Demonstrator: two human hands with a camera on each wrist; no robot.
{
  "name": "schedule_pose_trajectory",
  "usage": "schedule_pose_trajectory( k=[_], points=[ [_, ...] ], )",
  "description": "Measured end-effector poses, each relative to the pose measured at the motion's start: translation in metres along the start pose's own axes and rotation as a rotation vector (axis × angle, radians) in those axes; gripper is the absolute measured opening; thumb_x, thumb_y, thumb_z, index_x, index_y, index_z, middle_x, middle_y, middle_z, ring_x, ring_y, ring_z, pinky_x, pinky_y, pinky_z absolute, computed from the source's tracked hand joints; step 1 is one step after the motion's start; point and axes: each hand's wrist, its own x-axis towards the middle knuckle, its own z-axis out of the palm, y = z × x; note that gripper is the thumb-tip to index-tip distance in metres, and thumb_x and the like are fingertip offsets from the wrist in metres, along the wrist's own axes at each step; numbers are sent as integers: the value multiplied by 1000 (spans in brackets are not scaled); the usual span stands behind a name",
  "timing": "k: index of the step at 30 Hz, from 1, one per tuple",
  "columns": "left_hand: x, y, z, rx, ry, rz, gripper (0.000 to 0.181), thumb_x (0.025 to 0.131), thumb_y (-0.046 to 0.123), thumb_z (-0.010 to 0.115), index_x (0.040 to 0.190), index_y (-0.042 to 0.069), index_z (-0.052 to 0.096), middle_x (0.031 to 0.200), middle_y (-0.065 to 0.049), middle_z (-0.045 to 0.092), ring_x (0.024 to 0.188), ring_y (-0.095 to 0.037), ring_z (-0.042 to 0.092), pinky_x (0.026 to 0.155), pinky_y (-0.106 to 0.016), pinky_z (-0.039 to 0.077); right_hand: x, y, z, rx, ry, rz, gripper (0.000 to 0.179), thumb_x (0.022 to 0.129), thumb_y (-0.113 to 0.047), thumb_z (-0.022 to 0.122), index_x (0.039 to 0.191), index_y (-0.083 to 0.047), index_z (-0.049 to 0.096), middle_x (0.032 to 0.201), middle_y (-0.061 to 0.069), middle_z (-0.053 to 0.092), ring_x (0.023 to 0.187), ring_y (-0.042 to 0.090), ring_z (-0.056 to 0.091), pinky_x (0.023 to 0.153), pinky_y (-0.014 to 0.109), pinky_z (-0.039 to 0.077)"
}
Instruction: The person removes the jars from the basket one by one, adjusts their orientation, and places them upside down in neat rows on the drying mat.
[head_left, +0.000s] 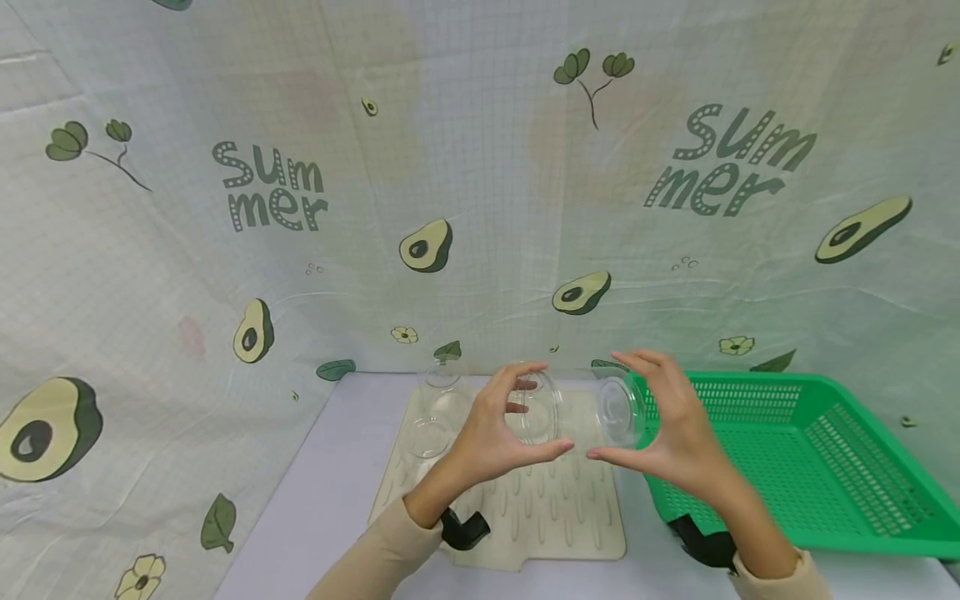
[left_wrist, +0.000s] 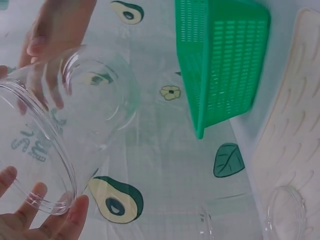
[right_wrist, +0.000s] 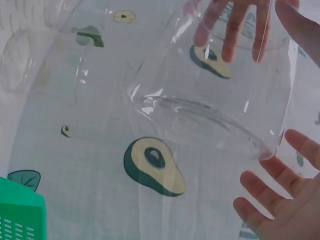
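Observation:
A clear, see-through jar [head_left: 585, 408] is held on its side in the air above a cream ridged mat [head_left: 555, 517]. My left hand [head_left: 498, 425] grips its ringed end, fingers behind and thumb below. Around the other end curves my right hand [head_left: 675, 425], with its thumb low and fingers spread. In the left wrist view, left fingertips touch the wide rim of the jar [left_wrist: 65, 165]. A right fingertip meets the edge of the jar [right_wrist: 210, 115] in the right wrist view. Other clear vessels [head_left: 430, 439] stand on the mat's left part, partly hidden by my left hand.
A green perforated basket [head_left: 813, 546] sits to the right, close beside my right hand. The mat lies on a white tabletop [head_left: 300, 517]. Behind hangs a pale curtain [head_left: 480, 183] printed with avocados and lettering. Black straps [head_left: 465, 531] circle both wrists.

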Motion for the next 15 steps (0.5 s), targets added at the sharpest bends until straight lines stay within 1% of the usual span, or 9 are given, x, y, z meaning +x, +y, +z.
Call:
schedule_pose_trajectory(
  k=[2,3,4,6,9,12,15],
  points=[
    [0,1,-2,-8,8,-12,86,74,29,89,146,26,43,141,4,48,119,-19,56,85,-31,55,-2,2,-3,74,0,40,109,55,-40,99,147,-10,47,140,10,46,127,21,43,101,33,35],
    [-1,1,-2,-12,14,-16,86,74,28,89,146,25,43,140,3,49,119,-19,56,85,-32,56,-3,3,-3,109,0,57,110,54,-28,101,148,-10,46,142,9,46,128,18,42,102,27,34],
    [-1,1,-3,-14,19,-19,85,74,28,89,146,25,43,140,3,49,119,-18,56,85,-34,56,-5,4,-3,146,5,70,112,52,-17,101,148,-9,45,143,10,45,128,15,41,102,23,33],
    [-1,1,-4,-22,30,-24,84,75,27,89,146,25,43,139,3,50,118,-18,56,85,-36,56,-8,6,-3,213,15,95,113,51,-4,99,149,-6,43,144,12,45,128,10,41,102,17,32],
    [-1,1,-4,-31,42,-28,84,74,27,89,145,26,44,138,3,50,119,-17,56,85,-35,56,-12,8,-1,294,34,138,111,53,5,95,150,-4,41,145,14,44,129,8,42,102,15,33],
    [-1,1,-4,-42,53,-32,84,74,26,89,145,26,43,139,4,49,120,-16,55,85,-33,56,-16,11,2,365,51,189,109,57,11,90,152,-6,38,146,11,44,132,12,43,102,15,35],
    [-2,1,-5,-61,65,-29,84,74,24,89,145,25,43,140,4,48,120,-20,56,85,-35,56,-20,12,7,472,67,227,105,63,17,84,153,-6,35,147,12,44,134,19,43,102,18,38]
  ],
)
